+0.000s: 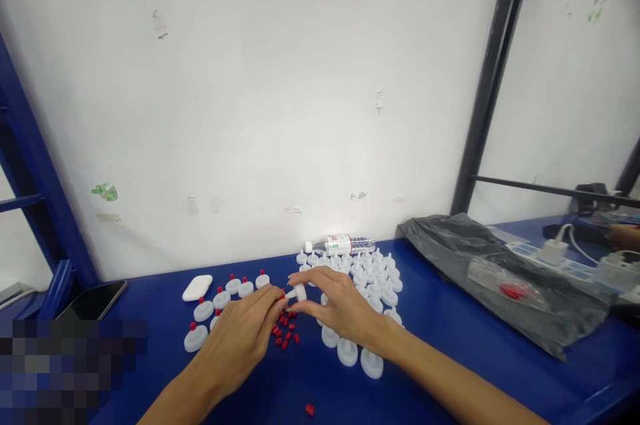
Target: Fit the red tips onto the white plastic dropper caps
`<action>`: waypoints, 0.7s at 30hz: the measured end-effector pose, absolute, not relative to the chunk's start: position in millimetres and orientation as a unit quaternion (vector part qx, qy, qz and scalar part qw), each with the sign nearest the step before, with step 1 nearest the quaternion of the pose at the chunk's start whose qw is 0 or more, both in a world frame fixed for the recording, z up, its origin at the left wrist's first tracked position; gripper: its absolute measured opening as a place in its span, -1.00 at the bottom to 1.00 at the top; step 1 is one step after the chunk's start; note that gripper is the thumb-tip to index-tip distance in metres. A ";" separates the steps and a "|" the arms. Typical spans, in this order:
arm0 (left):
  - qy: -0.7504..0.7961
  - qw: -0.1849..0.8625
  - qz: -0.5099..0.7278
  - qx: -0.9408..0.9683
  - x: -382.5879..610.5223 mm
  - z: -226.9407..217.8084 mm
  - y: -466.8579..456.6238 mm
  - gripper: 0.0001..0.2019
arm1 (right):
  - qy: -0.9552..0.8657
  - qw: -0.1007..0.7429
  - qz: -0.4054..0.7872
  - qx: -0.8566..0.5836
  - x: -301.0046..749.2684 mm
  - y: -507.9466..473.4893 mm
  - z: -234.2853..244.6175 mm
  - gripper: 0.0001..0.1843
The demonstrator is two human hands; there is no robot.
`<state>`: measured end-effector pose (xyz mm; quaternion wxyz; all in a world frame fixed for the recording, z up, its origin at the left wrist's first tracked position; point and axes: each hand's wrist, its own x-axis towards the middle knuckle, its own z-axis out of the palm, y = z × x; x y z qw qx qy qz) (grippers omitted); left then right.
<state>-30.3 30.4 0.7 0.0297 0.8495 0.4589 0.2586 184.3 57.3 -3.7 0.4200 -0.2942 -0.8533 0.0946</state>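
Above the blue table, my right hand (pixel 340 298) grips a white nozzle cap (pixel 301 292) by its round base, thumb and fingers on either side. Its spout points left, towards my left hand (pixel 250 322), whose fingers are pinched at the tip on a small red cap, mostly hidden with only a bit of red showing. Several loose red caps (pixel 289 336) lie below my hands. To the right stand many white nozzle caps (pixel 347 352) without red tips. On the left are several white nozzle caps (pixel 203 310) with red tips, partly covered by my left hand.
A clear plastic bottle (pixel 340 244) lies against the wall. A white rounded case (pixel 197 288) and a phone (pixel 95 302) are at left. One red cap (pixel 310 410) sits near the front. Grey plastic bag (pixel 480 265), small clear bag (pixel 507 285) and power strips (pixel 530 255) occupy the right.
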 end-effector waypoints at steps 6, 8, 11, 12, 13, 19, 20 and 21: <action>0.439 0.039 0.292 0.849 -29.6 -2.9 32.1 -0.65 | -0.854 0.439 0.091 -0.263 183.8 58.0 -6.0 -0.62; 0.432 0.031 0.308 0.847 -29.0 -4.4 31.9 -0.66 | -0.848 0.446 0.100 -0.267 182.9 56.6 -6.6 -0.61; 0.428 -0.001 0.319 0.846 -28.7 -5.8 29.4 -0.68 | -0.838 0.458 0.117 -0.272 181.3 53.2 -6.8 -0.61; 0.427 -0.013 0.315 0.847 -28.9 -6.2 28.5 -0.69 | -0.838 0.457 0.122 -0.273 180.8 51.9 -6.5 -0.62; 0.426 -0.022 0.310 0.849 -29.1 -6.6 27.7 -0.70 | -0.838 0.455 0.125 -0.275 180.4 50.6 -5.9 -0.63; 0.449 0.014 0.295 0.844 -27.5 1.9 31.2 -0.67 | -0.836 0.415 0.146 -0.328 178.3 48.3 3.7 -0.64; 0.464 0.026 0.288 0.837 -27.2 5.9 32.0 -0.67 | -0.839 0.404 0.139 -0.337 178.7 50.2 5.5 -0.66; 0.481 0.037 0.278 0.830 -27.3 10.4 32.2 -0.67 | -0.842 0.398 0.128 -0.341 179.7 53.0 6.8 -0.69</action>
